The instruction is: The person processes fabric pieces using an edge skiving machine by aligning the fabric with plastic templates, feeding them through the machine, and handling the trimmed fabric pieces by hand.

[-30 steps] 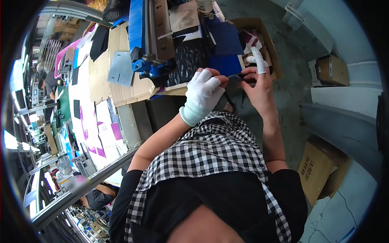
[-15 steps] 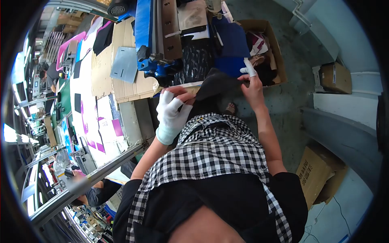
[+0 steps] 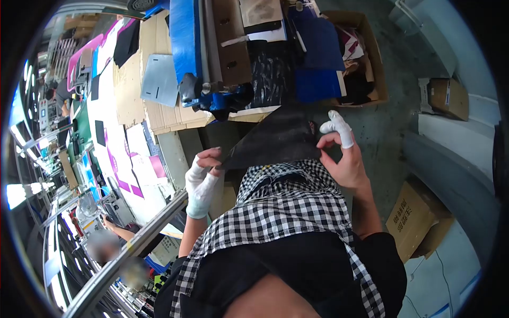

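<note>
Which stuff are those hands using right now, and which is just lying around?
In use:
- black sheet, between left hand and right hand

Just lying about, it seems:
- grey plate
- blue sheet
- scrap box
- floor carton

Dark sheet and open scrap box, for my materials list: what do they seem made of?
Dark sheet: perhaps leather or a synthetic lookalike; thin, with a dull, near-black surface, which leaves it open.
Scrap box: likely cardboard, matt, judging by its plain brown walls.

Matt blk sheet, cloth glove, cardbd box
</note>
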A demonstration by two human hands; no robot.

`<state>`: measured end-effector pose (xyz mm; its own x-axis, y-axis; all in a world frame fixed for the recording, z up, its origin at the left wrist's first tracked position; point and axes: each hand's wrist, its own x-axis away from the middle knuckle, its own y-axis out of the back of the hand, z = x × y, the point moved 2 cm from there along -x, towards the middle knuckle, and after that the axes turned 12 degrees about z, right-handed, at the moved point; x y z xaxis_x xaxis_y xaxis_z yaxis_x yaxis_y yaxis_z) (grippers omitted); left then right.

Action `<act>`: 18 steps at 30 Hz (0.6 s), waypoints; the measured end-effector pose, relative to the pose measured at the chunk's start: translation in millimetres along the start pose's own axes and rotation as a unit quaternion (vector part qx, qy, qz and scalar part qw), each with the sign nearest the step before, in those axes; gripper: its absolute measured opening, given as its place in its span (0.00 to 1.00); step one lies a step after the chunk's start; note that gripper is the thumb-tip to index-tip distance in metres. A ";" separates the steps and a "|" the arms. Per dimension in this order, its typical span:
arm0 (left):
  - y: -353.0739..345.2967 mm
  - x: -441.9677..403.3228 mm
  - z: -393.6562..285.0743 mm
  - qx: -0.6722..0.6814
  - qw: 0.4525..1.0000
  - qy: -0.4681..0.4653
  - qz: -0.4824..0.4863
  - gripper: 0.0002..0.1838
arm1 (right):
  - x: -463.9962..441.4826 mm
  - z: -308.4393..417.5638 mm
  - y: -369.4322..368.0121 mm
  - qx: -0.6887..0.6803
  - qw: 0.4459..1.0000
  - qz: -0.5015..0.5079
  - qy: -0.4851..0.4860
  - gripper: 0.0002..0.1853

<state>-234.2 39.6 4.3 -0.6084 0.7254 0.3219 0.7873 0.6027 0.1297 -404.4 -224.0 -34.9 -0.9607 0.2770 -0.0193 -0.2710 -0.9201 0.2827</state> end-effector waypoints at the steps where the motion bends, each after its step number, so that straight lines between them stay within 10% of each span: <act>1: 3.6 -0.1 0.0 0.002 1.000 -0.006 0.009 0.04 | 1.4 2.7 -0.3 0.001 1.000 0.009 -0.007 0.41; 11: 28.5 -33.8 13.0 -0.012 1.000 -0.011 0.018 0.05 | -25.9 -13.0 -18.9 -0.052 0.997 0.033 -0.041 0.42; 18: 20.7 -97.1 104.9 0.255 0.964 0.067 -0.014 0.11 | -67.3 -91.8 -31.0 -0.211 0.970 0.007 -0.120 0.40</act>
<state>-169.3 16.6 -122.6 -0.5837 0.6778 0.4471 0.5981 0.7313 -0.3278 -336.9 -239.6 -130.5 -0.9367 0.2729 0.2192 -0.3067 -0.9418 -0.1380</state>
